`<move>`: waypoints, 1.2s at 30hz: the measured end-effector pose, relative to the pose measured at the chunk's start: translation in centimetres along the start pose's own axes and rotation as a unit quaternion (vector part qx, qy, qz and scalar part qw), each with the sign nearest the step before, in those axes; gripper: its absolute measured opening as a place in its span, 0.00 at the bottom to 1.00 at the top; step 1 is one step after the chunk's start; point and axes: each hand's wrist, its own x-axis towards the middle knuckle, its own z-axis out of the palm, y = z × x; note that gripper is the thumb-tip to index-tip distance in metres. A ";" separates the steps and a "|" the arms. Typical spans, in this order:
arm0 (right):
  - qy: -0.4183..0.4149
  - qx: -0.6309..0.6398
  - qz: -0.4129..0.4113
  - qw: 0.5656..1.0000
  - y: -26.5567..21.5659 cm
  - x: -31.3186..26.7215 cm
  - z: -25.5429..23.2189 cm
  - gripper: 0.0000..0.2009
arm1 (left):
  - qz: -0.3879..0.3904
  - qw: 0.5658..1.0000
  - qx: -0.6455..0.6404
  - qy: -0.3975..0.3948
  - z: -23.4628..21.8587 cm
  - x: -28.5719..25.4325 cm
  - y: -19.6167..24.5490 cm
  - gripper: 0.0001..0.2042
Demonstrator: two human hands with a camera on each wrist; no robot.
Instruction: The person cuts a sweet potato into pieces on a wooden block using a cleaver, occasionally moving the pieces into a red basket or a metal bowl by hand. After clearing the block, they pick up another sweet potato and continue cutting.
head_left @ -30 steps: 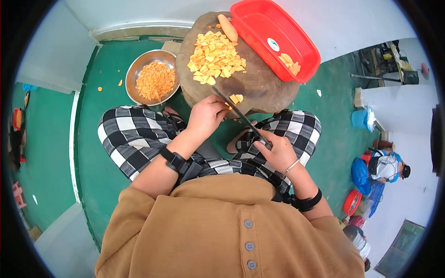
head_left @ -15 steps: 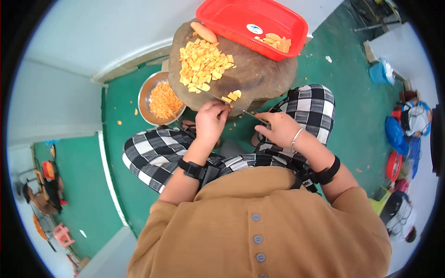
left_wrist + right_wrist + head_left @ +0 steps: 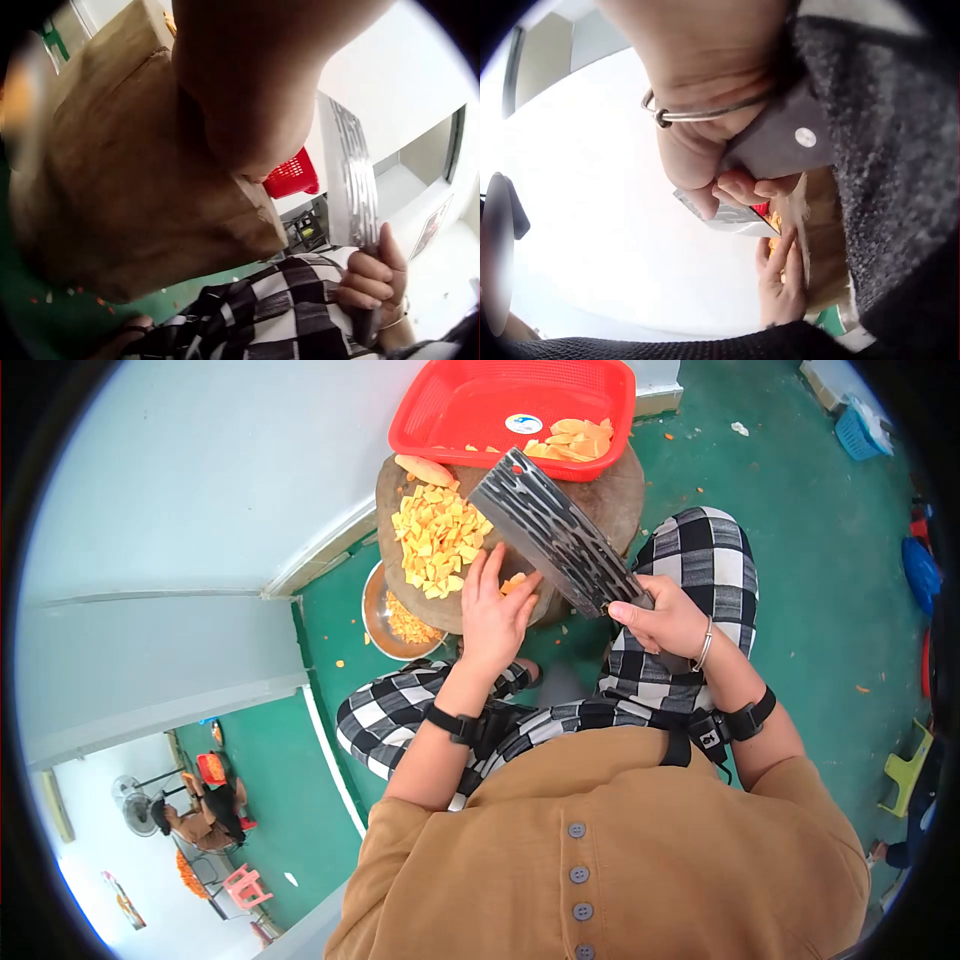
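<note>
A cleaver (image 3: pixel 550 525) with a patterned dark blade is raised over the round wooden block (image 3: pixel 610 510). The right hand (image 3: pixel 665 618) grips its handle; the same grip shows in the left wrist view, right hand (image 3: pixel 373 281), and in the right wrist view, right hand (image 3: pixel 705 142). With fingers spread, the left hand (image 3: pixel 495 610) lies at the block's near edge, its fingertips by a few orange pieces (image 3: pixel 513 583). Whether it touches them is hard to tell. A pile of diced orange pieces (image 3: pixel 437 540) lies on the block left of it, below a whole peeled root (image 3: pixel 424 470).
A red basket (image 3: pixel 480 410) holding orange slices (image 3: pixel 575 440) rests on the block's far side. A metal bowl (image 3: pixel 378 610) of small orange bits stands on the green floor at the block's left. Farther left, a person sits near a fan (image 3: pixel 138 805) and a pink stool (image 3: pixel 246 886).
The right hand has lifted the cleaver off the block and turned its blade flat to view. The left hand's fingers have spread from their bent pose. The head view has swung round.
</note>
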 end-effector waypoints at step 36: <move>-0.081 -0.094 -0.015 0.992 -0.5 0.8 -1.6 0.17 | -0.131 0.874 0.164 -0.438 -2.2 26.9 -13.5 0.13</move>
